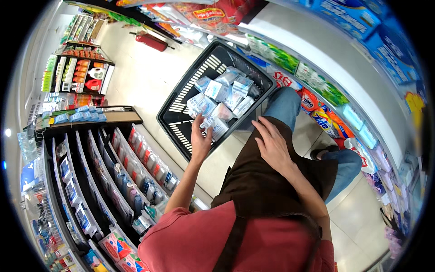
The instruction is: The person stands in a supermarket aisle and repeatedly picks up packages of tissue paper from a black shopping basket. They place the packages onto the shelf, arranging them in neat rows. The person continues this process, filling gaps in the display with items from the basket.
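Before me a black plastic shopping basket (173, 103) with slotted sides stands on the floor, holding several small white and pale-blue plastic-wrapped packs (217, 90). My left hand (201, 140) reaches over the near side of the basket. Its fingers and thumb are apart beside a white pack with blue lettering (216, 127); whether they touch it, I cannot tell. Over the lap of a dark brown apron (244, 163), my right hand (273, 146) has its fingers spread, and nothing is in it.
At left, shelving (112, 176) carries hanging and boxed goods close to my left arm. Laundry detergent bags (323, 119) line the low shelf at right, beside my knees. Beyond the basket, a red fire extinguisher (151, 41) lies across the pale tiled floor (136, 74) in this view.
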`<state>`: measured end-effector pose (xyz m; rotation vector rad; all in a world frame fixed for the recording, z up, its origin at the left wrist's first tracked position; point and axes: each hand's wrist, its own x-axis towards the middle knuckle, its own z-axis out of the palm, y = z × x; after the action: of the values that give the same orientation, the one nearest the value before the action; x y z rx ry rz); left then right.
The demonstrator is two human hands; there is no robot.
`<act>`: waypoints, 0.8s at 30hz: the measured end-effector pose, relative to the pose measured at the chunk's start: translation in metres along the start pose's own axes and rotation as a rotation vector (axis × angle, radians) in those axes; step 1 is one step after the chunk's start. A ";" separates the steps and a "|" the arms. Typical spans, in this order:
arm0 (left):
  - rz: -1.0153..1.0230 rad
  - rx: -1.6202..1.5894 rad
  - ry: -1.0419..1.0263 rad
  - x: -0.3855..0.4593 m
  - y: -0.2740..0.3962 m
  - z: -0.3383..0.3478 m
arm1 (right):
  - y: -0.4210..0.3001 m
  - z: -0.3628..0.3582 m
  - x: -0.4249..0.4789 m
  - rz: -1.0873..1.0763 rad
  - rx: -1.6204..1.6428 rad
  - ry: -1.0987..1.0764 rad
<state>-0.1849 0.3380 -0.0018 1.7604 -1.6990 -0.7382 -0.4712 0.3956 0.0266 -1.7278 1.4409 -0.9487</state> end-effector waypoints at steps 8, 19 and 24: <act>-0.460 -0.237 -0.195 -0.005 -0.064 -0.005 | -0.014 0.066 0.082 -0.058 -0.071 -0.242; -0.801 -0.600 -0.295 0.002 -0.062 0.007 | 0.000 0.120 0.105 -0.037 -0.286 -0.524; -0.783 -0.684 -0.304 -0.001 -0.065 0.004 | 0.000 0.130 0.093 -0.142 -0.214 -0.408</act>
<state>-0.1438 0.3404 -0.0522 1.8037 -0.6787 -1.7466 -0.3476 0.3106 -0.0284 -2.0598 1.1949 -0.4812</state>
